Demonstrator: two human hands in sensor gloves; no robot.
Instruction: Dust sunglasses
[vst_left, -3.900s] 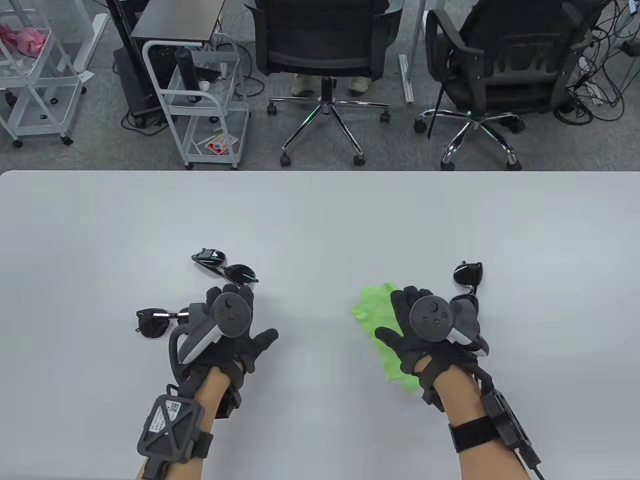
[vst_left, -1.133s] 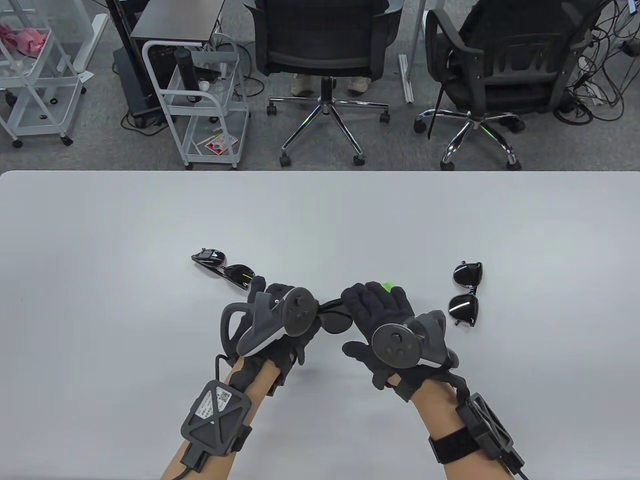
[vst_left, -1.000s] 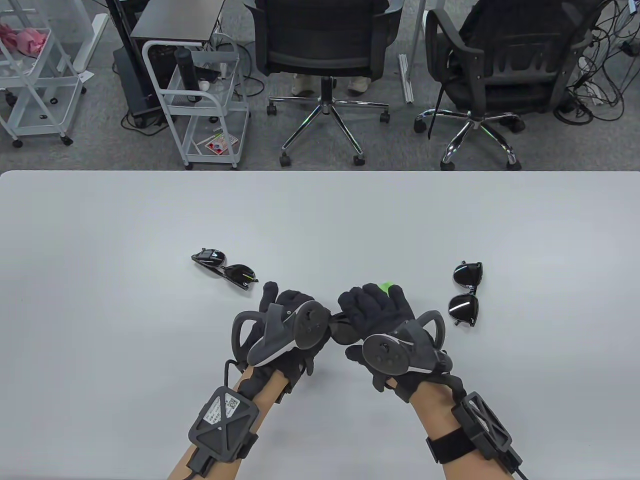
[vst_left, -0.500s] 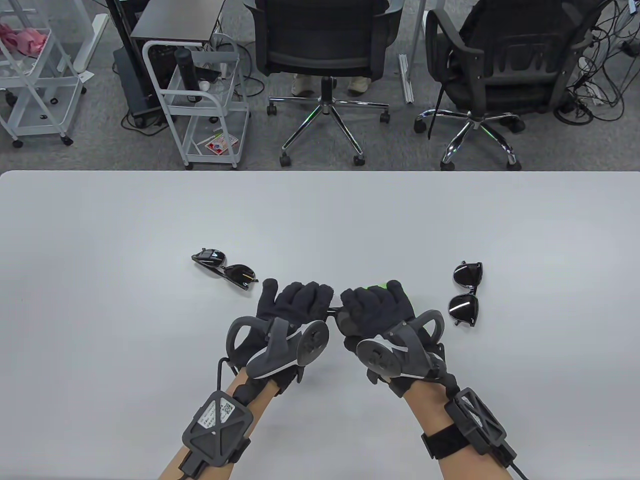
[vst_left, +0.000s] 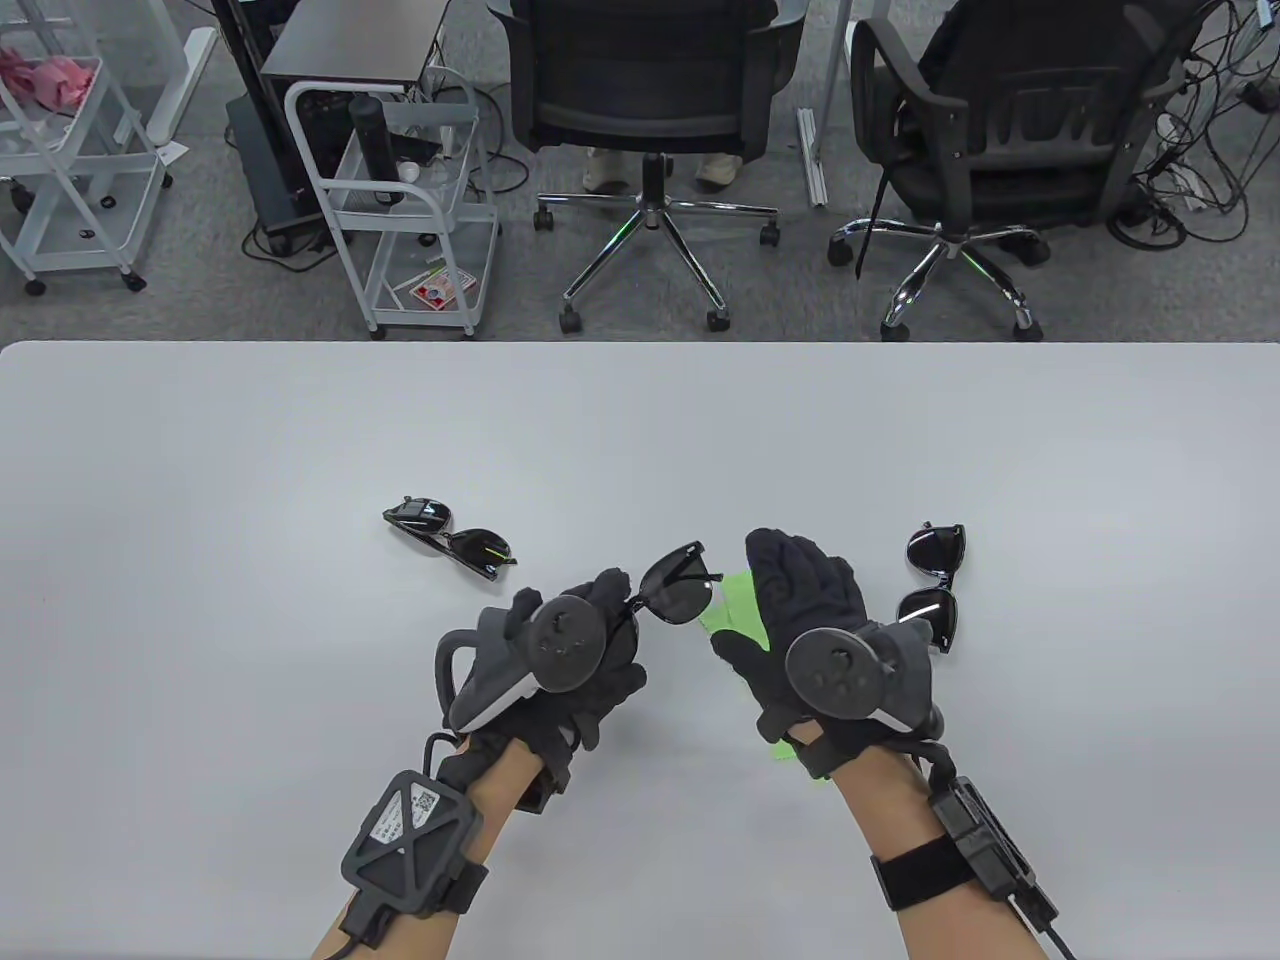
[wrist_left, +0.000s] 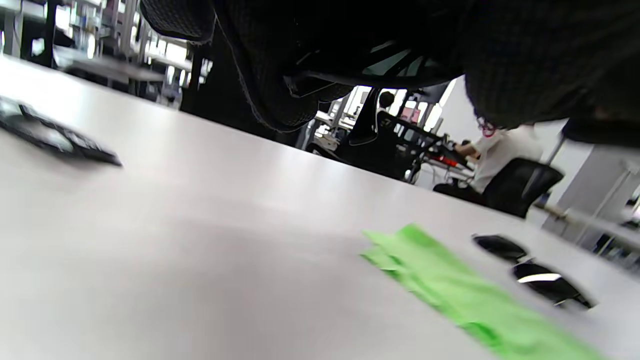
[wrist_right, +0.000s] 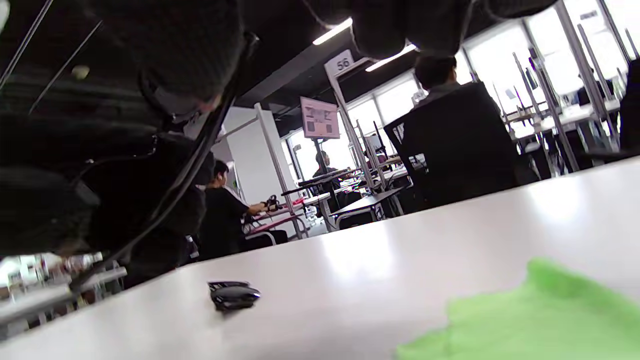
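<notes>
Green cloth (wrist_left: 465, 295) beside dark sunglasses (wrist_left: 532, 270)

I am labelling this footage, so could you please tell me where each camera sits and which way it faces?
Table view: above, looking down at the table; both forearms show, the left hand holding a pair of sunglasses, the right hand over the green cloth.
Left wrist view: under the left hand, low over the table, facing the cloth and the right-side sunglasses; dark glove at top.
Right wrist view: under the right hand, low, facing the far-left sunglasses; glove at top.
Shared: the cloth shows in all three views.
</notes>
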